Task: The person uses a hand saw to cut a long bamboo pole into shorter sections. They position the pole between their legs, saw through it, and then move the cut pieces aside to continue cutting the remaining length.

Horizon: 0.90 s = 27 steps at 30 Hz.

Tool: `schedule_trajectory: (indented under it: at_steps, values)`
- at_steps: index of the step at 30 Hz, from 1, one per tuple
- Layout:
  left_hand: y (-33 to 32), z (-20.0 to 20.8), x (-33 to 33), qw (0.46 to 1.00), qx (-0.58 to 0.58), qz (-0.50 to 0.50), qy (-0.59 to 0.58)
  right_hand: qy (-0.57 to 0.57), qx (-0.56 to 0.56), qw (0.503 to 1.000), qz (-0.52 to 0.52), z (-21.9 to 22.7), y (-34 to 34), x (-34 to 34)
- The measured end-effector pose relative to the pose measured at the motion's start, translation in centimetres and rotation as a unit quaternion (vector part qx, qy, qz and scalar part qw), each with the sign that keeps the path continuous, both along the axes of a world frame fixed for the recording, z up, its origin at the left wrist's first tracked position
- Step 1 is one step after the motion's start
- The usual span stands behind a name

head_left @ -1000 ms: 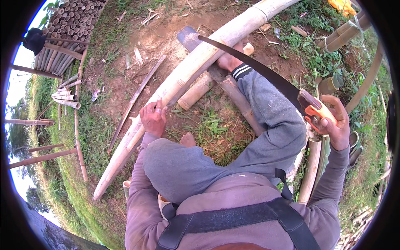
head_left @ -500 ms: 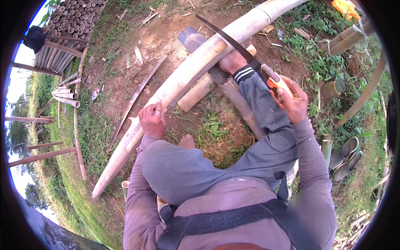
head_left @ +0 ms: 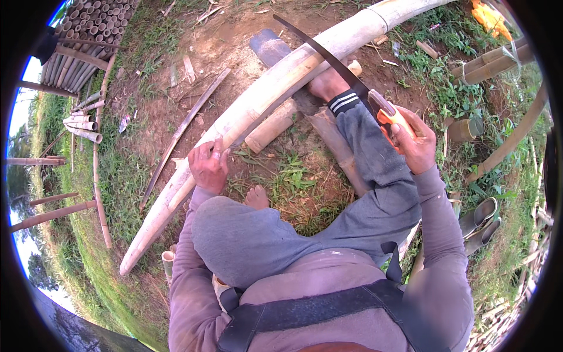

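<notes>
A long pale bamboo pole slants from the lower left to the upper right in front of me. My left hand is closed over its nearer part, fingers curled on the top. In my right hand is a handsaw with an orange handle and a long dark curved blade. The blade lies across the pole's farther part, its tip reaching past the far side. Whether its teeth bite into the bamboo cannot be made out. My right foot is beside the pole, close to the blade.
Short bamboo pieces and a dark log lie under the pole. A split strip rests on the soil at left. Stacked bamboo stands far left. Boots and bamboo rails are at right.
The view has shifted slightly, so the pole appears a little differently placed. My left hand stays on the pole, and the saw still crosses it in my right hand.
</notes>
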<state>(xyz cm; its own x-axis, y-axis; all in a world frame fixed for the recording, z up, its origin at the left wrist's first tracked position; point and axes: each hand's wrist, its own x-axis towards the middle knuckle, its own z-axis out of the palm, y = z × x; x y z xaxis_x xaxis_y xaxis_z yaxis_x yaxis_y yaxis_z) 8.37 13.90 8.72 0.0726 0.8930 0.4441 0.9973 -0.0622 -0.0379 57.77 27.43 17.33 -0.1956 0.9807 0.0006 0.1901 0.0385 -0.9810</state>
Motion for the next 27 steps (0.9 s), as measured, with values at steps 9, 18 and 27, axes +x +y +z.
schedule_trajectory:
  at_steps: [9, 18, 27]
  values:
    - [0.6, 0.3, 0.5, 1.000, -0.004, -0.007, -0.004, -0.058, 0.055, 0.997, 0.009, 0.2, 2.5, -1.5]
    - [0.4, 0.1, 0.4, 1.000, 0.004, -0.005, -0.005, -0.051, -0.016, 0.999, -0.005, 1.8, 0.8, -1.4]
    - [-0.1, 0.1, 0.3, 1.000, 0.005, 0.002, -0.008, -0.048, -0.026, 0.999, 0.001, 1.7, -0.5, 0.3]
